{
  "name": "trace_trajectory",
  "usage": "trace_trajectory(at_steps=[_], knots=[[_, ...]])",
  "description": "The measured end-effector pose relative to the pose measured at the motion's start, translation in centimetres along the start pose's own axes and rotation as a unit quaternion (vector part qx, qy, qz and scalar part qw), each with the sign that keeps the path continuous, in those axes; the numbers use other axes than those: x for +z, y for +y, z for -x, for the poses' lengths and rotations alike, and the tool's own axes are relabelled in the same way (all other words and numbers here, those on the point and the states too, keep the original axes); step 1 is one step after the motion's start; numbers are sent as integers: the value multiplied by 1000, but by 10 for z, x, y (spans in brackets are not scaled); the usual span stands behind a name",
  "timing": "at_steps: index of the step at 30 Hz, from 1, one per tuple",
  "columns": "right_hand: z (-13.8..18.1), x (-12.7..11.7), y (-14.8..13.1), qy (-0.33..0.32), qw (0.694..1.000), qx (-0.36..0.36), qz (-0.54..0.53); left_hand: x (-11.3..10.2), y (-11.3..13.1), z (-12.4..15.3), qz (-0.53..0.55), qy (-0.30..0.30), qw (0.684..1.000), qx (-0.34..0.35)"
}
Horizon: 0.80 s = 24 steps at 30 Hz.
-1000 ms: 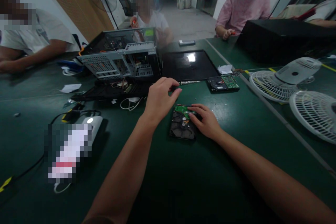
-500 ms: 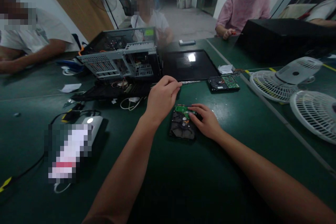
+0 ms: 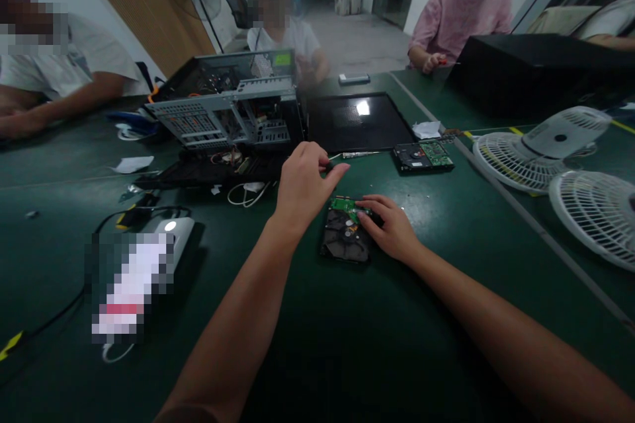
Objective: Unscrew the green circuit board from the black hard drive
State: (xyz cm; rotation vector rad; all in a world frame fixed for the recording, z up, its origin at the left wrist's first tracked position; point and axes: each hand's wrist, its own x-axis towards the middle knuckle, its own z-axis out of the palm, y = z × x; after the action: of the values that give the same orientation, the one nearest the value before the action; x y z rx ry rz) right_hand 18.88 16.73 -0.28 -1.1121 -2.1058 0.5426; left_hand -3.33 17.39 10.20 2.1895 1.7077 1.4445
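Observation:
A hard drive [image 3: 346, 244] lies flat on the green table, its green circuit board facing up at the far end. My right hand [image 3: 391, 228] rests against its right side, thumb and fingers bent over the board. Something small and pale shows between those fingers, too small to name. Above and left of the drive, my left hand [image 3: 303, 188] is raised with fingers curled and thumb stretched out. A dark bit shows at its fingers, but its kind is hidden. Just beyond lies a thin, shiny metal tool [image 3: 360, 154].
A second hard drive [image 3: 423, 157] lies to the right, near a black panel [image 3: 360, 122]. An opened computer case [image 3: 223, 106] stands at back left. White fan parts [image 3: 592, 211] lie right; a phone [image 3: 133, 284] with a cable lies left. Other people sit around the table.
My left thumb has lifted away from the curled fingers, uncovering a dark bit there. My right hand and the hard drive have stayed in place.

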Motion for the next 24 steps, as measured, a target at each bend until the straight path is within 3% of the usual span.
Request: trace_trajectory(at_steps=[9, 17, 24], knots=[[0, 0, -1, 0, 1000, -1, 8, -5, 4, -1, -97, -38, 995, -2], [0, 0, -3, 1, 1000, 5, 3, 4, -3, 3, -56, -83, 995, 15], [0, -1, -1, -6, 1000, 4, 5, -1, -4, 2, -7, -74, 996, -39]])
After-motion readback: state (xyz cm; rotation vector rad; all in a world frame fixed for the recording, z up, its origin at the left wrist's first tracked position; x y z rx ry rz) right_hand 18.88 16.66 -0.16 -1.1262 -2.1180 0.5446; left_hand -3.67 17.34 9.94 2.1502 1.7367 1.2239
